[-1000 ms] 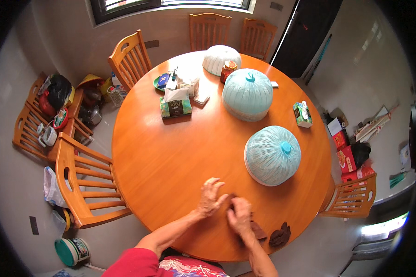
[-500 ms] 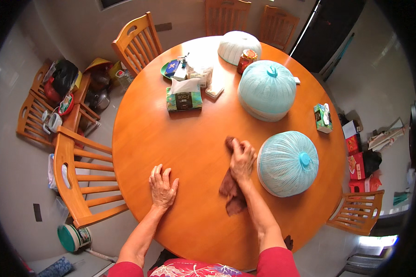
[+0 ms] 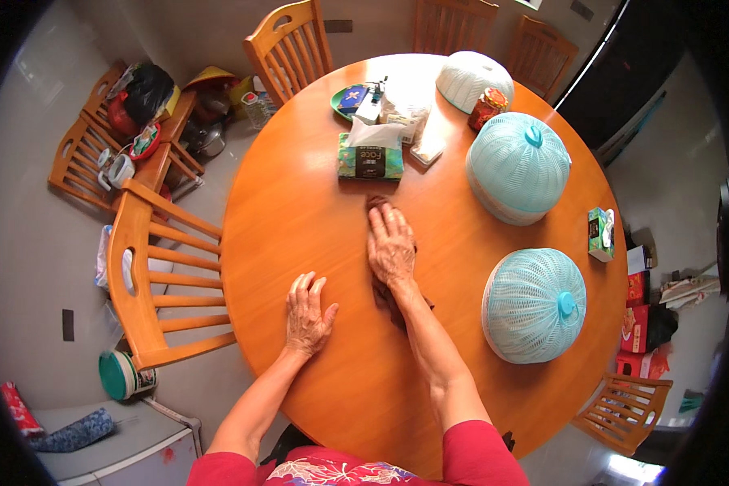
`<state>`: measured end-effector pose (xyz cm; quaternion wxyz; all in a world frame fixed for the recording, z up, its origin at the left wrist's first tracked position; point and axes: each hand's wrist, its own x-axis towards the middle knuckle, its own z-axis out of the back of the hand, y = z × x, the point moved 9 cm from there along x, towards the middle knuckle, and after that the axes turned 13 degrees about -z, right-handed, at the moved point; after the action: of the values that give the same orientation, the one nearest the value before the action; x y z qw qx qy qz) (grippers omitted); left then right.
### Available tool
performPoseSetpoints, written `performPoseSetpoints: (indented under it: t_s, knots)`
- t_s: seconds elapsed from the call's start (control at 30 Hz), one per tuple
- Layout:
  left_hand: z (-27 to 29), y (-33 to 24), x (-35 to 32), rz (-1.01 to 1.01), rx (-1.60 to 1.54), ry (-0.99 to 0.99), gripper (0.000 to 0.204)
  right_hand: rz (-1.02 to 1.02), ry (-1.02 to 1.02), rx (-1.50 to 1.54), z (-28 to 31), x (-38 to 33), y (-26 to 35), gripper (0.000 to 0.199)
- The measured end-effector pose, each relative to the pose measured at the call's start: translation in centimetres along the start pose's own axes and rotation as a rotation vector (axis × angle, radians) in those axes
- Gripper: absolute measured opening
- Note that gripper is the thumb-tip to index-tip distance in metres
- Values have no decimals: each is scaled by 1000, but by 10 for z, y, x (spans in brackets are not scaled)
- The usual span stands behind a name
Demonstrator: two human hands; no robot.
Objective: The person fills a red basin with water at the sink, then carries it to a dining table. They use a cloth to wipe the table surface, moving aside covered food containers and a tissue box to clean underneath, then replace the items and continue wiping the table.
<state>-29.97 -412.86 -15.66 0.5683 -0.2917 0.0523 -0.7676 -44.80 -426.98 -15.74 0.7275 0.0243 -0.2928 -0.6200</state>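
On the round orange-brown wooden table [image 3: 300, 219], my right hand [image 3: 392, 249] presses down on a dark brown cloth [image 3: 391, 306]. Part of the cloth pokes out beyond the fingertips, and a crumpled length trails under the wrist. My left hand [image 3: 309, 316] rests on the tabletop to the left, fingers a little bent and apart, with nothing in it. A green soft pack of tissues [image 3: 370, 162] lies just beyond the right hand. Two light blue mesh food covers [image 3: 535, 306] stand to the right of that hand.
Toward the far side are a paler dome cover [image 3: 471, 81], a red jar [image 3: 488, 108], a green plate with small boxes [image 3: 338, 105] and plastic bags. A tissue box [image 3: 601, 235] stands near the right edge. Wooden chairs [image 3: 170, 283] surround the table.
My right hand has slid left and forward across the table with the cloth, away from the nearer blue cover and toward the tissue pack. My left hand stays on the tabletop. The view has shifted.
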Motion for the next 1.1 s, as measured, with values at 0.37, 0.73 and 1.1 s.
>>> performPoseSetpoints:
  t_s: [0.37,0.73,1.1]
  knots:
    - [20,27,-4,78,-420,-293,58,450,459,100,59,-172,104,49]
    - [88,102,-119,568,-276,-521,51,684,626,188,52,-241,202,41]
    - [60,142,-178,1291,-1110,-276,86,462,361,106,-58,-110,288,24]
